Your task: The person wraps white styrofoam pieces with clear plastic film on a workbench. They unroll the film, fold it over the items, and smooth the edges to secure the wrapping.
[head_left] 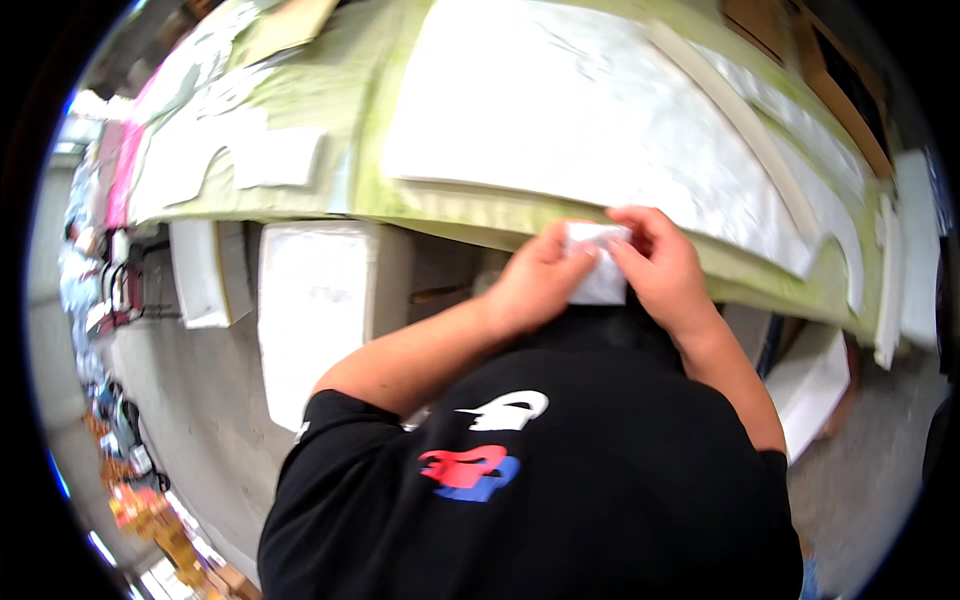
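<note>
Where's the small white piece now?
The small white piece is right of centre in the head view, held between the left hand and right hand, by the green-covered table.

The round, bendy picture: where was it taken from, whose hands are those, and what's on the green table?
There's no robot here. A person wears a wide, curvy-lens camera on their head, looking down past their black shirt. The bare left hand and bare right hand both pinch a small white piece, too blurry to tell what it is. On the table with a pale green covering lie a large flat white sheet and a long, narrow beige strip.
</note>
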The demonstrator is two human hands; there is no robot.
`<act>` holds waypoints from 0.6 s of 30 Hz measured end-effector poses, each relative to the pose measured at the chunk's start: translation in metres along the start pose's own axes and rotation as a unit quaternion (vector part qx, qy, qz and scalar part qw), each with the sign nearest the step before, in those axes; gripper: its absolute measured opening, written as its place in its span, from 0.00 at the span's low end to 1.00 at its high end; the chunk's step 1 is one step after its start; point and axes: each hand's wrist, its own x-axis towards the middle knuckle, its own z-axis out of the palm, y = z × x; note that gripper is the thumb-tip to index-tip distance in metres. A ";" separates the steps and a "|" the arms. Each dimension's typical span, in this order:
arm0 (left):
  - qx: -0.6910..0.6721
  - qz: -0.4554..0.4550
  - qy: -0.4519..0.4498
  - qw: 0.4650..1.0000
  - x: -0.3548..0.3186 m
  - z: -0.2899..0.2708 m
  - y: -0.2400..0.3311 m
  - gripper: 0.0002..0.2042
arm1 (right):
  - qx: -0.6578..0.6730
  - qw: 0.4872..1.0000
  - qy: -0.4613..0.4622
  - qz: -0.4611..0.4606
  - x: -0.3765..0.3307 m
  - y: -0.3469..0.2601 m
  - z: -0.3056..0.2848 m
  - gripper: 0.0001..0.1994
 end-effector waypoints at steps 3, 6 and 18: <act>-0.119 0.003 0.042 0.992 -0.007 -0.006 0.015 0.14 | 0.035 0.999 0.035 -0.016 0.007 -0.006 0.017 0.11; -0.160 0.020 0.124 0.979 -0.012 -0.020 0.021 0.15 | 0.001 1.000 0.003 -0.019 0.014 -0.026 0.029 0.11; 0.229 0.311 0.453 0.804 -0.036 -0.279 0.156 0.16 | -0.064 0.986 -0.016 -0.151 0.034 0.002 0.031 0.09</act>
